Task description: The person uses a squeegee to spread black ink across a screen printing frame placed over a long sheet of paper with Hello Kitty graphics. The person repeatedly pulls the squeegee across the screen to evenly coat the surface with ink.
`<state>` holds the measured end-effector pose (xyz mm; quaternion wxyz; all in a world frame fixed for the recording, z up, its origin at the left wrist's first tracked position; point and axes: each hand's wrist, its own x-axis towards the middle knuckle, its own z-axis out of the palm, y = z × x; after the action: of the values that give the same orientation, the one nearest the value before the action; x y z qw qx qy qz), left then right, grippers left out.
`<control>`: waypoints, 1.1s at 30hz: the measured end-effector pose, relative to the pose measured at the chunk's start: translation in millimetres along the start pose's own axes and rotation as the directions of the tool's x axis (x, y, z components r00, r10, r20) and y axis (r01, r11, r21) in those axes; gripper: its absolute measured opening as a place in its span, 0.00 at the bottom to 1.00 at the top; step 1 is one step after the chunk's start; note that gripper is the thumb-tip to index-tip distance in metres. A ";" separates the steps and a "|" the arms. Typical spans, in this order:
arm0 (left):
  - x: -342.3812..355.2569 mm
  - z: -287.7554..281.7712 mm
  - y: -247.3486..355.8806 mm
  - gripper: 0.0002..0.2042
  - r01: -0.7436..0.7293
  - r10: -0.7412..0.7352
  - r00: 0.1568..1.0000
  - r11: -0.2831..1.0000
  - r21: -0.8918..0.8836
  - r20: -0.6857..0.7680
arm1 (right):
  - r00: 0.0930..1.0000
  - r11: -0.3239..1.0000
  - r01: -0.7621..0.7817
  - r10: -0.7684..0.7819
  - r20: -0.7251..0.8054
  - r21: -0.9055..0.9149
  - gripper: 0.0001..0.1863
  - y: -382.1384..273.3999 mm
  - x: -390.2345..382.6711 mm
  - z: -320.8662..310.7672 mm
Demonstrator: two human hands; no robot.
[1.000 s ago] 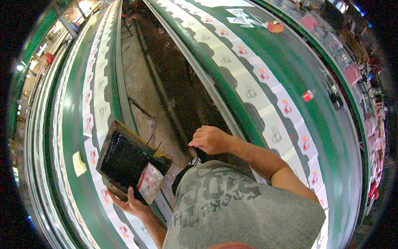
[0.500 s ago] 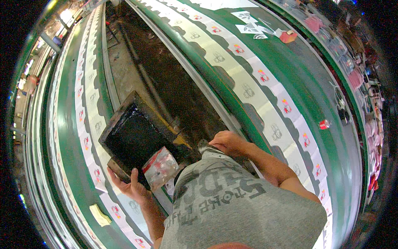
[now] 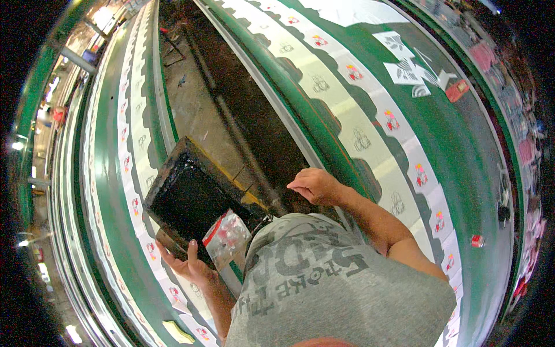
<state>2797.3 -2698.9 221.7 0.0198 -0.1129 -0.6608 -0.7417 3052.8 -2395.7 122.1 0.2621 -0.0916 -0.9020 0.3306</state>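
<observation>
My left hand (image 3: 193,269) grips the near corner of a black, ink-stained rectangular tray with raised walls (image 3: 165,199), thumb inside and fingers along the outer side. The tray is tilted at my left front, its inside very dark. A clear plastic bag with a red edge and red bits (image 3: 229,237) lies at its near right end, close to my grey shirt. My right hand (image 3: 318,186) is held in front of my waist over the aisle, fingers curled together. Whatever it holds, if anything, is hidden.
Long green tables run along both sides of a dark aisle (image 3: 245,107). Pale scalloped strips with printed figures (image 3: 361,139) lie on them. Patterned white sheets (image 3: 403,72), a red block (image 3: 457,91) and a small red can (image 3: 477,240) are on the right table; a yellow cloth (image 3: 178,332) on the left.
My right hand has lifted away from my shirt at the waist, fingers still curled. The view has shifted, and the left hand keeps hold of the tray.
</observation>
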 end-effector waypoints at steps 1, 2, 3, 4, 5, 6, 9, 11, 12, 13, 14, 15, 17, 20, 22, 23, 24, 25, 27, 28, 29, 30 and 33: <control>12.0 7.6 -5.5 0.49 0.010 -0.010 1.000 1.000 0.008 -0.004 | 0.999 0.999 -0.038 0.037 0.037 0.022 0.07 6.4 15.3 -0.1; 25.1 12.0 -14.3 0.49 0.018 -0.018 1.000 1.000 0.013 -0.002 | 0.995 0.996 -0.077 0.075 0.068 0.039 0.08 15.0 31.1 -0.1; 39.3 17.3 -22.8 0.49 0.026 -0.027 1.000 1.000 0.017 0.004 | 0.996 0.998 -0.059 0.057 0.064 0.033 0.08 25.6 49.0 -1.4; 54.8 24.1 -32.0 0.49 0.033 -0.034 0.999 0.999 0.009 0.029 | 0.997 0.999 -0.042 0.041 0.058 0.027 0.08 36.5 67.3 -2.7; 70.5 34.5 -39.6 0.49 0.028 -0.029 1.000 0.999 0.039 0.013 | 0.998 0.999 -0.024 0.023 0.052 0.022 0.08 47.8 86.7 -1.5; 87.2 45.5 -47.3 0.49 0.024 -0.024 1.000 0.997 0.068 -0.001 | 0.999 1.000 -0.011 0.010 0.050 0.013 0.09 59.2 106.3 -1.5; 143.0 79.5 -70.0 0.48 0.053 -0.052 0.999 0.996 0.074 -0.009 | 0.999 1.000 0.014 -0.012 0.050 -0.026 0.10 90.5 169.3 -4.6; 186.2 99.6 -92.8 0.48 0.058 -0.058 0.998 0.998 0.025 0.006 | 0.999 0.998 0.020 -0.016 0.050 -0.061 0.11 110.3 214.7 -4.9; 211.1 110.3 -106.7 0.48 0.047 -0.047 0.999 0.999 -0.012 0.022 | 0.999 0.998 0.032 -0.029 0.042 -0.062 0.11 121.4 233.8 -2.1; 234.2 119.4 -119.5 0.47 0.038 -0.037 0.999 0.998 -0.049 0.037 | 0.998 0.997 0.019 -0.015 0.053 -0.076 0.11 132.4 249.8 3.1; 253.0 144.1 -114.0 0.47 0.074 -0.074 0.997 0.997 -0.025 0.015 | 0.998 0.995 0.007 -0.001 0.066 -0.098 0.11 143.6 267.2 5.0; 275.6 164.3 -111.9 0.47 0.091 -0.091 0.996 0.996 -0.026 0.024 | 0.996 0.993 0.005 0.005 0.084 -0.122 0.11 151.1 288.6 1.2; 321.4 199.6 -110.4 0.47 0.116 -0.115 0.992 0.993 -0.016 0.045 | 0.998 0.990 -0.028 0.036 0.060 -0.135 0.11 159.8 324.6 -6.9; 384.3 249.2 -113.3 0.47 0.103 -0.104 0.991 0.995 0.011 0.086 | 0.988 0.978 -0.148 0.151 0.009 -0.144 0.11 185.5 364.0 -14.8; 421.1 284.1 -114.8 0.48 0.063 -0.078 0.991 0.987 0.147 0.105 | 0.976 0.968 -0.213 0.206 -0.067 -0.134 0.11 203.4 382.5 -18.6; 438.5 298.4 -118.9 0.48 0.052 -0.070 0.988 0.989 0.138 0.136 | 0.969 0.963 -0.244 0.238 -0.067 -0.116 0.11 211.7 390.0 -16.8; 454.2 312.4 -124.8 0.48 0.041 -0.062 0.984 0.991 0.129 0.167 | 0.961 0.956 -0.275 0.269 -0.066 -0.098 0.11 220.2 395.1 -16.7; 468.6 326.2 -130.7 0.48 0.030 -0.053 0.979 0.992 0.119 0.197 | 0.952 0.949 -0.304 0.299 -0.064 -0.080 0.11 229.0 399.9 -17.0; 495.2 362.7 -142.3 0.48 0.089 -0.072 0.958 0.995 -0.048 0.279 | 0.935 0.931 -0.353 0.347 -0.073 -0.090 0.10 249.9 411.9 -17.8; 508.1 382.5 -147.3 0.48 0.097 -0.070 0.950 0.993 -0.072 0.305 | 0.922 0.920 -0.383 0.376 -0.090 -0.083 0.10 259.5 419.3 -17.5; 521.9 402.7 -153.1 0.48 0.103 -0.066 0.942 0.990 -0.096 0.328 | 0.910 0.910 -0.409 0.401 -0.106 -0.074 0.10 272.6 429.4 -18.1; 537.3 421.0 -160.2 0.49 0.120 -0.070 0.928 0.986 -0.116 0.365 | 0.901 0.905 -0.422 0.411 -0.137 -0.058 0.09 286.8 440.6 -20.3; 581.0 482.0 -177.8 0.49 0.078 -0.039 0.921 0.993 -0.085 0.389 | 0.873 0.893 -0.450 0.435 -0.220 -0.021 0.09 333.1 480.6 -24.3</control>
<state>2268.0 -2132.2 209.4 -0.1384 -0.2380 -0.6174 -0.7369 2656.5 -1965.0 121.2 0.2695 -0.3392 -0.8355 0.3379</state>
